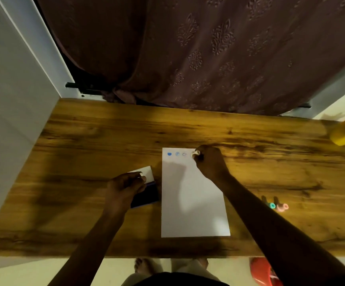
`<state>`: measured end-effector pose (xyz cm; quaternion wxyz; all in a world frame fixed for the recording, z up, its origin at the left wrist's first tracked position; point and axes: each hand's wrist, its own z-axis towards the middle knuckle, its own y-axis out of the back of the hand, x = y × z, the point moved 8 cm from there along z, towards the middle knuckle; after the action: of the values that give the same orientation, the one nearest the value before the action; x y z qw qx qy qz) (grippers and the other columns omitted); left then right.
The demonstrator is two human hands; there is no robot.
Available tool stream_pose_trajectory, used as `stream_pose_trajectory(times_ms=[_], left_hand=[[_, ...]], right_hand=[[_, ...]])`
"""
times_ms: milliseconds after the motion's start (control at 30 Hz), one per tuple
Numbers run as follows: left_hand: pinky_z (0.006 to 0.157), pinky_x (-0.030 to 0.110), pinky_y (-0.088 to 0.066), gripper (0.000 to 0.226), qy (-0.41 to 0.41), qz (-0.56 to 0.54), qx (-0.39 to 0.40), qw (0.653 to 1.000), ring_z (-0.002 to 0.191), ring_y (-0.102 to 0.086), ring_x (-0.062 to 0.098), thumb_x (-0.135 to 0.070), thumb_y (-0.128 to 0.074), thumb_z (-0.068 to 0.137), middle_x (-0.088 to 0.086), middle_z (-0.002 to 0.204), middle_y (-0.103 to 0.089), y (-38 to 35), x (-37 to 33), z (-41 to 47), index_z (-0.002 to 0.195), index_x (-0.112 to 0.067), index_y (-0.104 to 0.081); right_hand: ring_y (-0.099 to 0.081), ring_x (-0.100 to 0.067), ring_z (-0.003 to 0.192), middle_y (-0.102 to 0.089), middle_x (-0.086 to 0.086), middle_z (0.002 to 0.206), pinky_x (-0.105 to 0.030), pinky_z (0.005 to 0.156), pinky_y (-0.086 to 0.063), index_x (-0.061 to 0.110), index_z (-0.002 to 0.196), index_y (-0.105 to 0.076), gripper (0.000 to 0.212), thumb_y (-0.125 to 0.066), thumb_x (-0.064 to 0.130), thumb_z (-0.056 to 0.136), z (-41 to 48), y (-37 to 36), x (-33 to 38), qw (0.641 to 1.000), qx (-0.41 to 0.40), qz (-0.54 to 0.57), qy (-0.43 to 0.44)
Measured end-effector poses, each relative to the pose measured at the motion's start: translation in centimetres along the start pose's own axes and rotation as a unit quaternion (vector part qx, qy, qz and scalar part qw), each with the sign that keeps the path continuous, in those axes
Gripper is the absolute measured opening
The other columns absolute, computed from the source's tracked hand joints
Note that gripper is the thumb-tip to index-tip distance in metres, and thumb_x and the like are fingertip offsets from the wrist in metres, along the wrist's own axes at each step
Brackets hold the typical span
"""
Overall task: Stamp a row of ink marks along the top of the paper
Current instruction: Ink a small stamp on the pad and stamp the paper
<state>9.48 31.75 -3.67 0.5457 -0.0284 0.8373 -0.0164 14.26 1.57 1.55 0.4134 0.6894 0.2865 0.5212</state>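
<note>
- We see smooth white rectangular paper (194,199) flat on the grained wooden bench (85,141).
- Three small blue marks (177,154) line its far edge.
- Our right hand (209,162) clamps a pale stamp (195,153) there.
- Our left hand (124,189) grips the dark ink pad (146,196).

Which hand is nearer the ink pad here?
Left. The left hand rests on the ink pad beside the paper; the right hand is across the sheet at its top edge, pressing a stamp.

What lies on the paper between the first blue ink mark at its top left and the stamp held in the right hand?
In the head view, two more ink marks lie between the first blue mark and the stamp in the right hand; otherwise bare paper.
</note>
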Motion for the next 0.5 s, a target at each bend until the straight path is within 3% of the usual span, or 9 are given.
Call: stream_pose_trajectory(times_ms=[133,300,500], left_hand=[[0.09,0.038,-0.062,0.033,0.012,-0.004,0.004,1.0,0.1,-0.079,0.024,-0.01,-0.078,0.088,0.01,0.116,-0.077,-1.0,0.3,-0.2,0.121,-0.007,-0.073],[0.08,0.026,-0.063,0.025,0.008,-0.001,0.019,1.0,0.095,-0.081,0.02,-0.012,-0.078,0.089,0.007,0.106,-0.082,-1.9,-0.2,0.0,0.114,-0.008,-0.076],[0.086,0.036,-0.062,0.018,0.002,0.009,0.023,1.0,0.094,-0.081,0.022,-0.013,-0.08,0.087,0.006,0.1,-0.083,-2.1,-0.3,0.6,0.105,-0.012,-0.08]], right_hand=[[-0.064,-0.037,0.112,-0.071,-0.02,0.117,-0.038,0.093,-0.05,0.001,0.116,-0.069,0.026,-0.059,0.02,0.101,1.3,-0.5,-0.5,0.997,0.012,-0.077,0.03],[-0.062,-0.036,0.116,-0.068,-0.019,0.121,-0.04,0.098,-0.049,0.003,0.12,-0.065,0.027,-0.06,0.021,0.101,2.1,-1.4,-0.4,0.991,0.026,-0.126,0.047],[-0.061,-0.036,0.118,-0.066,-0.019,0.123,-0.041,0.101,-0.048,0.003,0.123,-0.063,0.029,-0.059,0.022,0.101,2.5,-1.9,-0.5,0.985,0.037,-0.158,0.062]])
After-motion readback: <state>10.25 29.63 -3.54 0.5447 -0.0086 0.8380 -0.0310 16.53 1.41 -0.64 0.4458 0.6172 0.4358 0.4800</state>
